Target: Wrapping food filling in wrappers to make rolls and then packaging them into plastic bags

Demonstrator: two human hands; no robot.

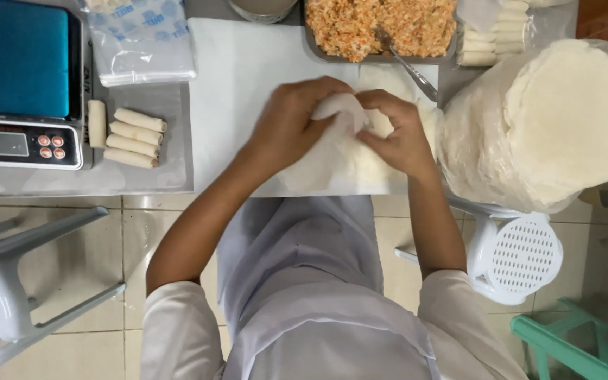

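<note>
Fingers of my left hand [286,123] and right hand [395,130] pinch the thin white wrapper [339,112], folding it on the white board [233,77].

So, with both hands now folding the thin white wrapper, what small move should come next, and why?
Probably roll it forward into a tight tube. Both the left hand and right hand pinch the wrapper folded over at its middle, and four finished rolls beside the scale show that shape.

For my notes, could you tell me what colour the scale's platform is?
Teal blue scale platform, in the head view.
</note>
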